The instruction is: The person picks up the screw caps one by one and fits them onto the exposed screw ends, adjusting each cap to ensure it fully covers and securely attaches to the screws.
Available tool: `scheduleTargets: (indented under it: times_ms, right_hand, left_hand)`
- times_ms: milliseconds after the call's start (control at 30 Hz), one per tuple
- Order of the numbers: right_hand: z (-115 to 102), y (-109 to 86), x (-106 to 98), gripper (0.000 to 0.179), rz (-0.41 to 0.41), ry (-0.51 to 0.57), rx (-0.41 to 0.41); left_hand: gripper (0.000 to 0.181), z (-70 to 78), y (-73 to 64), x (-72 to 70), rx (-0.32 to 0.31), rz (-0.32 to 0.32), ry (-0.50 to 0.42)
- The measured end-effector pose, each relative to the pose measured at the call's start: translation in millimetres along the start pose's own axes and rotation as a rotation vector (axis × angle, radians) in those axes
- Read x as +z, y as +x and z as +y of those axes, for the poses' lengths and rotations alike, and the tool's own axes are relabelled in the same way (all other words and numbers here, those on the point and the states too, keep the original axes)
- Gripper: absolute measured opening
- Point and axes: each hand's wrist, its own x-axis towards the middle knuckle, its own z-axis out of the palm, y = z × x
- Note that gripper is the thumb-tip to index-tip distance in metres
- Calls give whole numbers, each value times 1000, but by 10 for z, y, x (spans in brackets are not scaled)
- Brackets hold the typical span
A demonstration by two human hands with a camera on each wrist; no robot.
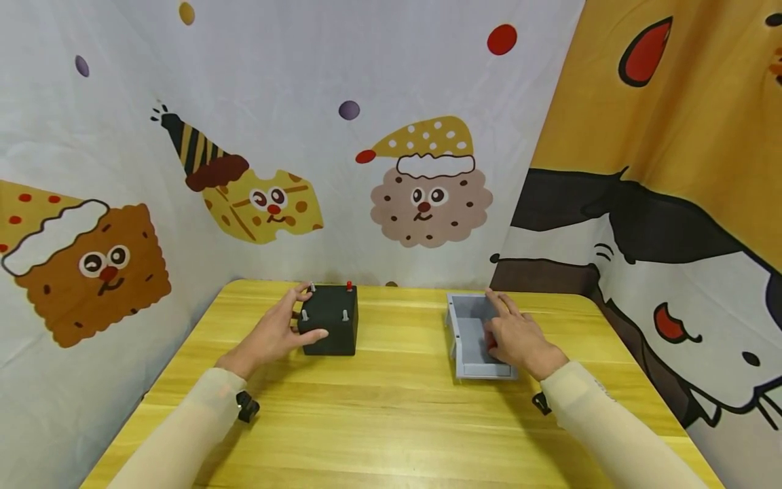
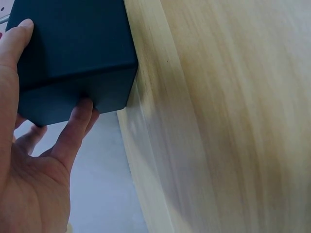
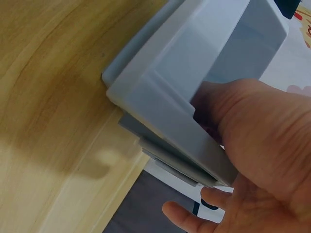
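"Leftmost item?"

"Black box (image 1: 332, 320), left of centre, towards the far edge of the bench (image 1: 391, 414). My left fingers (image 2: 74, 131) grip it: thumb against the near face, the others along the left side."

"Surface?"

"Matte, hard by the look of it. Blocky, edges softly rounded. Four stubby pegs (image 1: 305, 315) on top, one near each corner: three metallic, the far-right one red (image 1: 349, 286)."

"Further right?"

"Grey tray (image 1: 485, 371), right of centre, well apart from the box. My right fingers (image 3: 187, 218) pinch its right wall, thumb inside, others outside. Smooth, probably moulded plastic. Oblong, straight-sided, small holes in the left rim, ridges on the outer side. What my right hand covers inside, cannot tell."

"Step in hand?"

"My reading: holding both pieces at once, one per side; neither plainly lifted."

"And the next move calls for?"

"A judgement only: firm two-sided pressure on the box, fingers kept off the pegs. On the tray, a lighter, even pinch, since a hold on one wall could let it tip."
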Motion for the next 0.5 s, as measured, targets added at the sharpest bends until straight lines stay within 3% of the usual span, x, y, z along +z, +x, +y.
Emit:
scheduleTargets:
  times_ms: [167, 367, 500]
  right_hand:
    - [-13, -5, 4, 34, 33, 9, -2]
    - [14, 2, 64, 36, 127, 43, -2]
    - [32, 15, 95, 28, 178, 59, -3]
  left_hand:
    - [105, -3, -4, 0, 4, 1, -1]
    - [110, -5, -19, 0, 5, 3, 4]
    - [108, -12, -14, 2, 9, 6, 1]
